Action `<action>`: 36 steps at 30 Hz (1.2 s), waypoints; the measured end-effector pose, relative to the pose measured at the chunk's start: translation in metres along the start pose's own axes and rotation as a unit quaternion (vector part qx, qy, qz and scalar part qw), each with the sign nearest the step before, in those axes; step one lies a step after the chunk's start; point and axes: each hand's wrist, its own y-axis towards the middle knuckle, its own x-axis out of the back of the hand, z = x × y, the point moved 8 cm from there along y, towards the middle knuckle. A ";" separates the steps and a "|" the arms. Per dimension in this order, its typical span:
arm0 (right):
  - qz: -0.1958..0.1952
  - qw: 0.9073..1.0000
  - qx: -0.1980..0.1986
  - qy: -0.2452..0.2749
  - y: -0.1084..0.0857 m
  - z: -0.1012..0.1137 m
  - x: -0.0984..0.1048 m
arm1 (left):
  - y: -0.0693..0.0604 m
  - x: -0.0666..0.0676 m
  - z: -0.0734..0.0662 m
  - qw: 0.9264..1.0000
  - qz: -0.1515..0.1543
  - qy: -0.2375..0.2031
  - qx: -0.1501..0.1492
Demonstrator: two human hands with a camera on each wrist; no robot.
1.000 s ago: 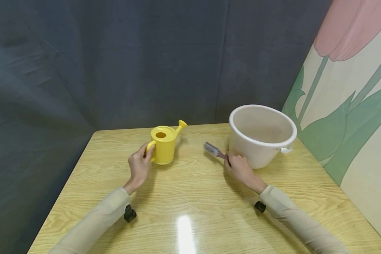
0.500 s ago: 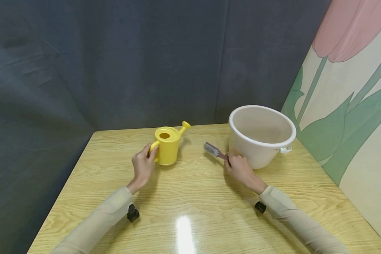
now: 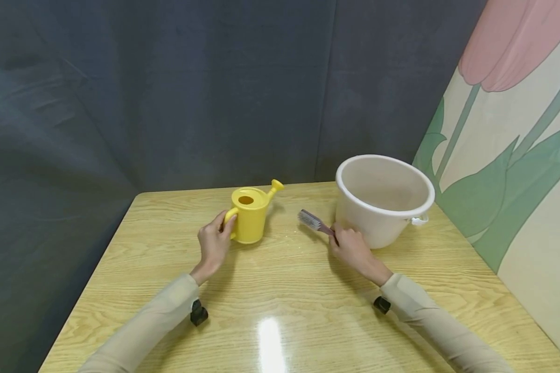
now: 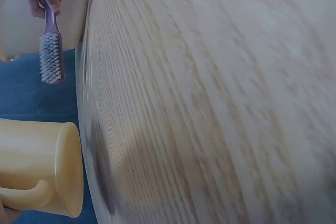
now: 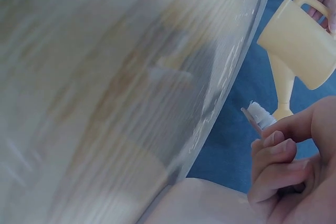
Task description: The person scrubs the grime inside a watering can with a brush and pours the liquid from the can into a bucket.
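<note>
The left hand (image 3: 213,243) grips the handle of a yellow watering can (image 3: 250,223), whose spout points to the back right; the left wrist view shows a gap between the can's base (image 4: 71,169) and the wooden surface. In the right hand (image 3: 354,251) is the handle of a purple brush (image 3: 311,220), its whitish bristles toward the can. Curled fingers of the right hand (image 5: 294,166) hide most of the brush handle in the right wrist view. Just behind the right hand stands a white bucket (image 3: 371,225).
A wooden table (image 3: 261,290) carries the bucket at its back right, with small droplets near the brush. Behind hangs a dark blue curtain (image 3: 233,93). On the right is a wall (image 3: 541,217) painted with a pink tulip and green leaves.
The left hand has moved a little to the right with the watering can, bringing its spout closer to the brush. The right hand and the brush have hardly moved.
</note>
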 end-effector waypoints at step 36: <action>-0.006 1.000 -0.006 0.004 -0.002 -0.007 -0.002 | -0.002 -0.032 -0.010 0.999 0.018 -0.023 -0.026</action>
